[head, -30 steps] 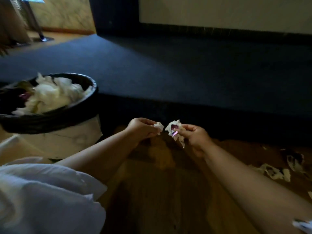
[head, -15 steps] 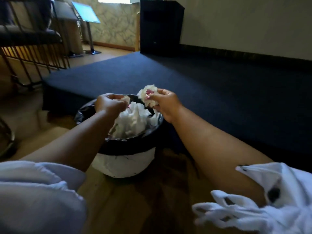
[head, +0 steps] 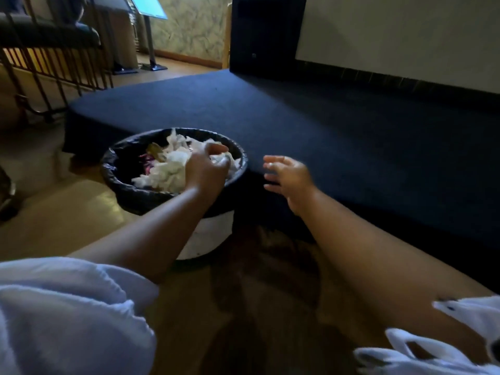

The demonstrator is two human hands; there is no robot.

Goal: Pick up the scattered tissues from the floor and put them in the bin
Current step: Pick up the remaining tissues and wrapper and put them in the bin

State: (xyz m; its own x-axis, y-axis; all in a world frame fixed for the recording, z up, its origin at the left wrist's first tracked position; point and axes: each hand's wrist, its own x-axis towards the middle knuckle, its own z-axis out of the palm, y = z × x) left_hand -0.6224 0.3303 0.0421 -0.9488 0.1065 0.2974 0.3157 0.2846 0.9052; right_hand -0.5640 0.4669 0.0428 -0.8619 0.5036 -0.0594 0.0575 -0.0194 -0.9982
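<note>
The left hand (head: 205, 169) hangs over the bin (head: 121, 185), back to the camera and fingers curled down toward the heap. White paper shows just past the fingertips, but the curl hides the palm, so I cannot tell whether it grips any. The right hand (head: 289, 174) is just right of the bin's rim and apart from it, fingers spread wide and holding nothing, slightly blurred.

The tissues (head: 167, 171) lie in the bin as a crumpled white heap that comes up nearly to the rim. They are soft, creased and bunched, with no clear long axis. Among them on the left are a tan scrap and something pink, too small to make out. The bin is round and stands upright, mouth up. A wrinkled, glossy black liner folds over its rim, with a smooth white wall below. The left forearm covers its near right side.

Loose white sleeves (head: 67, 320) fill the lower corners, cut off by the frame. The bin sits on a wood floor (head: 257, 293), dark and dim here, against a low platform (head: 324, 131) covered in matte navy carpet. At the back stand a black box (head: 265, 31) and, at the left, metal rails (head: 54, 63).
</note>
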